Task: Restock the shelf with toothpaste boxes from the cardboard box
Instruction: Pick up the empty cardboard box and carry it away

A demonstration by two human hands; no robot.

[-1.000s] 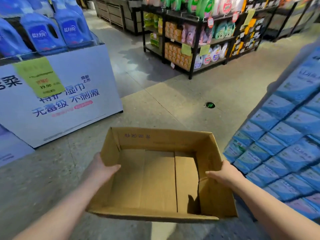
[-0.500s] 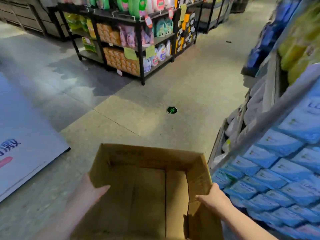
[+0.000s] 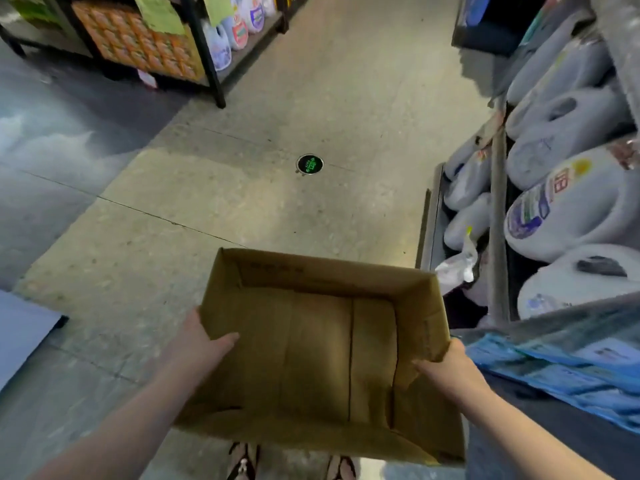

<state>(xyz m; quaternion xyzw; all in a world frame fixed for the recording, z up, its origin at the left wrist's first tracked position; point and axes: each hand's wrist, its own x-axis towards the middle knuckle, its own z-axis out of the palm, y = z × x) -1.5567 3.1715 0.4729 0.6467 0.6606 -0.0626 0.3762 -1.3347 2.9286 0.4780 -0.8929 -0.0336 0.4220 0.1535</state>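
Head view looks down on the cardboard box [image 3: 311, 344], which we hold in the air before the body, above the grey floor [image 3: 214, 209], with its open top turned to us. Inside we see the bare bottom flaps with a dark seam between them, and some faint print on the far inner wall.

Our left hand [image 3: 199, 342] grips the left wall of the box. The thumb lies over the rim on the inner side, and the other fingers go down the outer side, where we cannot see them. Our right hand [image 3: 448, 370] grips the right wall in the same manner, with the thumb inside and the remaining fingers hidden behind the cardboard. Both forearms are bare.

At the right stands a shelf unit [image 3: 498, 237] with white jugs [image 3: 571, 209] lying in rows; their labels are blurred. Below them, just beside the right wall of the box, lie blue packs [image 3: 571, 368], too blurred for us to tell what they are.

On the floor ahead, well apart from the box, sits a round black marker [image 3: 309, 164] with a green sign. At the upper left stands a black rack [image 3: 207, 64] with orange boxes [image 3: 145, 46] and white bottles. Under the near edge of the box we see two feet [image 3: 242, 462] in sandals.
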